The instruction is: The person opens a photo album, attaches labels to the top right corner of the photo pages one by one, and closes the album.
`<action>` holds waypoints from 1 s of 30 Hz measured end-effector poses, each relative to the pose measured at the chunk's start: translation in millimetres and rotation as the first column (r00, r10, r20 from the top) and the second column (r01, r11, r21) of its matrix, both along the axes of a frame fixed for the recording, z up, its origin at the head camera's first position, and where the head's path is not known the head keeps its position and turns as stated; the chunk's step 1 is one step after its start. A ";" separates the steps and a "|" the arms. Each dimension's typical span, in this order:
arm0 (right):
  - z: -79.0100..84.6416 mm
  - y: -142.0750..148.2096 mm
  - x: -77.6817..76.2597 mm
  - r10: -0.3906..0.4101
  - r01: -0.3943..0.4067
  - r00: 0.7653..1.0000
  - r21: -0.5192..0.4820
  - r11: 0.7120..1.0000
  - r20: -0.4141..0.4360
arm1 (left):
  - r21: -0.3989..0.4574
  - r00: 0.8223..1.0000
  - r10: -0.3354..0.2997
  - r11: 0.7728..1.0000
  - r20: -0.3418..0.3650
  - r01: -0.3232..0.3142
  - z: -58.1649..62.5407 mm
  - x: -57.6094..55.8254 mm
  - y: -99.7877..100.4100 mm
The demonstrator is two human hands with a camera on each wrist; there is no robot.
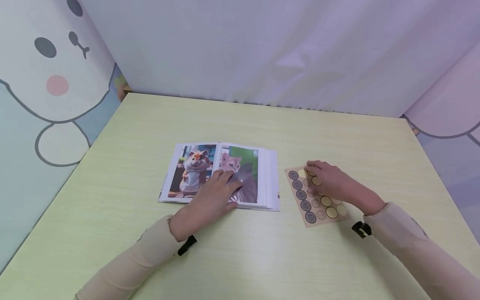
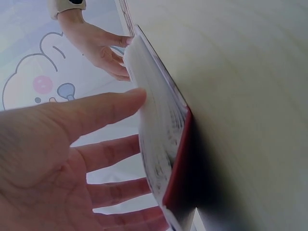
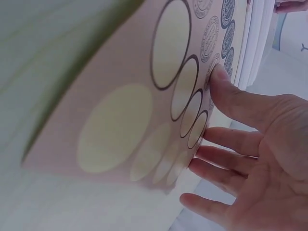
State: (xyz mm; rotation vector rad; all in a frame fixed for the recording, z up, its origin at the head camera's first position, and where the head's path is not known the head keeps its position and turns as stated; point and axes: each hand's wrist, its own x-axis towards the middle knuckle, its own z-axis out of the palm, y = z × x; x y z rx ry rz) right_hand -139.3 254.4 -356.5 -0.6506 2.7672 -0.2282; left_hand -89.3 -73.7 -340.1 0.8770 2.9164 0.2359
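Loosely, left hand rests on open album, frame centre; right hand, ungripping, touches sheet, centre right; grey circles we can't read.

It looks like a play or craft corner indoors; home or school is hard to tell. A pale wood-look table stands by a wrinkly white cloth. A big cartoon face covers the left side. An animal picture album lies on top.
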 end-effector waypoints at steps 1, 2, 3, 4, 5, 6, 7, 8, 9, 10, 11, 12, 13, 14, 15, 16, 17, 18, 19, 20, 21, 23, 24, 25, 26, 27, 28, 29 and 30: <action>-0.3 0.0 0.1 0.005 -0.005 1.000 0.001 1.000 -0.013 | 0.000 1.000 -0.003 1.000 -0.004 0.003 0.0 0.0 0.0; -0.8 0.3 0.1 0.012 -0.012 1.000 -0.002 1.000 -0.028 | 0.001 1.000 -0.004 1.000 -0.007 0.004 0.0 0.0 -0.1; -1.0 0.3 0.4 0.021 -0.022 0.999 -0.008 1.000 -0.043 | 0.002 1.000 -0.006 1.000 -0.010 0.006 0.1 0.0 -0.2; -1.3 0.3 0.7 0.031 -0.032 0.998 -0.014 0.999 -0.058 | 0.002 1.000 -0.007 1.000 -0.013 0.007 0.2 0.0 -0.3; -1.2 0.1 1.0 0.038 -0.039 0.997 -0.025 0.999 -0.070 | 0.003 1.000 -0.008 1.000 -0.014 0.008 0.4 0.1 -0.4; -1.0 0.0 1.2 0.046 -0.049 0.995 -0.035 0.998 -0.083 | 0.002 1.000 -0.009 1.000 -0.017 0.009 0.5 0.0 -0.4; -0.6 -0.2 1.4 0.051 -0.055 0.994 -0.040 0.998 -0.091 | 0.002 1.000 -0.010 1.000 -0.017 0.010 0.3 -0.2 -0.5; -0.2 -0.4 1.7 0.052 -0.057 0.994 -0.045 0.997 -0.095 | 0.003 1.000 -0.010 1.000 -0.016 0.010 0.4 -0.1 -0.6; 0.5 -0.9 2.0 0.050 -0.054 0.994 -0.050 0.997 -0.094 | 0.003 1.000 -0.011 1.000 -0.016 0.011 0.2 -0.2 -0.6; 1.2 -1.3 2.4 0.043 -0.048 0.995 -0.053 0.997 -0.089 | 0.004 1.000 -0.012 1.000 -0.016 0.012 0.0 -0.2 -0.6; 2.0 -2.0 3.0 0.036 -0.040 0.996 -0.054 0.998 -0.086 | 0.006 1.000 -0.013 1.000 -0.017 0.013 -0.1 -0.2 -0.6; 2.7 -2.8 3.7 0.029 -0.034 0.996 -0.051 0.998 -0.083 | 0.006 1.000 -0.015 1.000 -0.018 0.015 -0.1 0.0 -0.7; 3.1 -3.6 4.4 0.019 -0.022 0.997 -0.048 0.999 -0.078 | 0.007 1.000 -0.016 1.000 -0.018 0.016 -0.3 -0.1 -0.7; 3.5 -4.2 5.3 0.012 -0.016 0.997 -0.048 0.999 -0.079 | 0.009 1.000 -0.017 1.000 -0.019 0.017 -0.2 0.0 -0.7; 3.5 -4.8 6.0 0.007 -0.011 0.997 -0.048 0.999 -0.082 | 0.010 1.000 -0.017 1.000 -0.020 0.018 -0.4 0.0 -0.8; 3.4 -5.3 6.7 0.006 -0.010 0.996 -0.047 0.999 -0.089 | 0.012 1.000 -0.016 1.000 -0.019 0.016 -0.3 0.2 -0.8; 3.3 -5.9 7.4 0.004 -0.009 0.995 -0.044 0.999 -0.100 | 0.011 1.000 -0.015 1.000 -0.018 0.015 -0.1 0.3 -0.8; 3.2 -6.4 8.2 -0.001 -0.003 0.995 -0.047 0.999 -0.103 | 0.010 1.000 -0.014 1.000 -0.018 0.014 -0.1 0.2 -0.8; 3.0 -7.0 8.8 -0.009 0.003 0.994 -0.051 0.999 -0.105 | 0.011 1.000 -0.013 1.000 -0.016 0.013 -0.1 0.1 -0.8; 3.1 -7.8 9.4 -0.014 0.009 0.994 -0.053 0.999 -0.104 | 0.011 1.000 -0.011 1.000 -0.016 0.011 -0.1 0.2 -0.8; 3.2 -8.7 10.0 -0.027 0.022 0.995 -0.058 0.998 -0.095 | 0.010 1.000 -0.010 1.000 -0.015 0.010 0.1 0.4 -0.9; 3.5 -10.4 11.6 -0.055 0.050 0.996 -0.067 0.996 -0.074 | 0.006 1.000 -0.011 1.000 -0.016 0.011 0.0 0.4 -0.9; 3.6 -11.0 12.5 -0.073 0.068 0.996 -0.071 0.995 -0.060 | 0.008 1.000 -0.011 1.000 -0.017 0.011 -0.2 0.4 -0.9; 3.4 -11.6 13.3 -0.086 0.082 0.995 -0.076 0.994 -0.049 | 0.011 1.000 -0.012 1.000 -0.018 0.012 -0.2 0.7 -1.0; 2.7 -11.9 14.1 -0.092 0.088 0.994 -0.076 0.993 -0.052 | 0.013 1.000 -0.013 1.000 -0.018 0.013 -0.3 0.8 -1.0; 1.9 -12.0 14.9 -0.093 0.089 0.994 -0.078 0.993 -0.061 | 0.014 1.000 -0.013 1.000 -0.019 0.013 -0.5 0.9 -1.0; 1.0 -11.8 15.8 -0.083 0.077 0.993 -0.077 0.994 -0.080 | 0.016 1.000 -0.013 1.000 -0.021 0.014 -0.7 1.0 -1.0; 0.1 -11.7 16.8 -0.073 0.065 0.992 -0.075 0.995 -0.103 | 0.017 1.000 -0.015 1.000 -0.023 0.015 -0.8 1.1 -1.1; -0.8 -11.6 17.8 -0.062 0.053 0.990 -0.072 0.996 -0.127 | 0.021 1.000 -0.016 1.000 -0.022 0.017 -0.8 1.3 -1.2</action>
